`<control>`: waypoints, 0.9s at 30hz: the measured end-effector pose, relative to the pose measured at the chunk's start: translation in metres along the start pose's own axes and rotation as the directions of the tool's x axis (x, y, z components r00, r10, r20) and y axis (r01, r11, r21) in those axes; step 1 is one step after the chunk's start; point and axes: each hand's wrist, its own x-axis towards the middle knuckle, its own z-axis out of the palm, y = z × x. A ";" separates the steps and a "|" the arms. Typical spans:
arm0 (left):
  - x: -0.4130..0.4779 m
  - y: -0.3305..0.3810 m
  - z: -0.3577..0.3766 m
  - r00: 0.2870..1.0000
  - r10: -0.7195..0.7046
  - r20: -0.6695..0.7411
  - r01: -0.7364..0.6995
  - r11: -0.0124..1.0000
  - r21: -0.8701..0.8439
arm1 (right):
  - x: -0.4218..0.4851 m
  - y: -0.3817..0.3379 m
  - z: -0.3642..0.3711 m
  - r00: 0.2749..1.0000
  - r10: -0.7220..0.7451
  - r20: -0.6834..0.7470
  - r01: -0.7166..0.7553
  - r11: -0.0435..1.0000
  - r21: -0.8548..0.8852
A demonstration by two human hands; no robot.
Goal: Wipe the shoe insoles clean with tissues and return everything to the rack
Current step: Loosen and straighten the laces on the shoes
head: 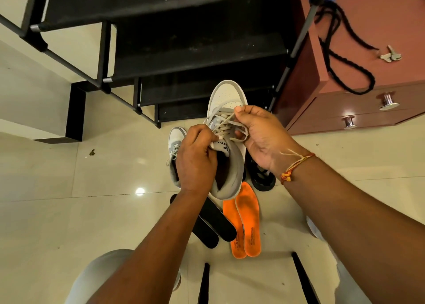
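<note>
Left hand [195,158] fingers [202,133] gripping sneaker [226,94] tongue [221,145], right hand [259,138] fingers pinching its lace [226,119]

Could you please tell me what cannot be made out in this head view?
Head view:
- Inside of the held sneaker: too dark to show whether an insole is in it.
- Second sneaker: mostly hidden behind the left hand.
- Black insoles: partly covered by the left forearm.
- Black footwear: partly under the right hand and wrist; kind unclear.
</note>
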 end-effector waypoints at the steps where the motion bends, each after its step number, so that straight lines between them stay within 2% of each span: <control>1: 0.000 0.000 -0.001 1.000 -0.003 -0.012 0.003 1.000 0.003 | 0.002 -0.001 -0.001 1.000 0.027 -0.001 -0.027 1.000 -0.011; 6: -0.002 -0.001 -0.001 1.000 -0.002 -0.031 0.005 0.996 0.084 | 0.003 -0.004 -0.006 0.987 0.157 -0.014 -0.158 0.984 -0.077; 10: -0.003 -0.006 0.000 0.998 0.062 0.003 -0.062 0.988 0.142 | 0.002 -0.011 -0.010 0.969 0.247 0.028 -0.242 0.963 -0.119; 13: -0.005 -0.007 0.003 0.996 0.073 0.045 -0.079 0.986 0.148 | 0.003 -0.019 -0.013 0.949 0.299 0.098 -0.292 0.953 -0.082; 16: -0.006 -0.008 0.005 0.996 0.043 0.084 -0.056 0.986 0.156 | 0.003 -0.026 -0.016 0.965 0.232 0.122 -0.230 0.973 -0.031; 19: -0.007 -0.007 0.006 0.993 -0.020 0.120 -0.003 0.983 0.185 | 0.003 -0.031 -0.018 0.986 0.105 0.128 -0.110 0.993 0.034; 22: -0.008 -0.005 0.007 0.985 -0.099 0.141 0.068 0.975 0.210 | 0.002 -0.033 -0.017 0.989 0.004 0.150 -0.001 1.000 -0.016; 27: -0.008 -0.008 0.008 0.950 -0.283 0.134 0.250 0.943 0.220 | -0.004 -0.030 -0.013 0.976 -0.001 0.219 0.024 0.994 -0.104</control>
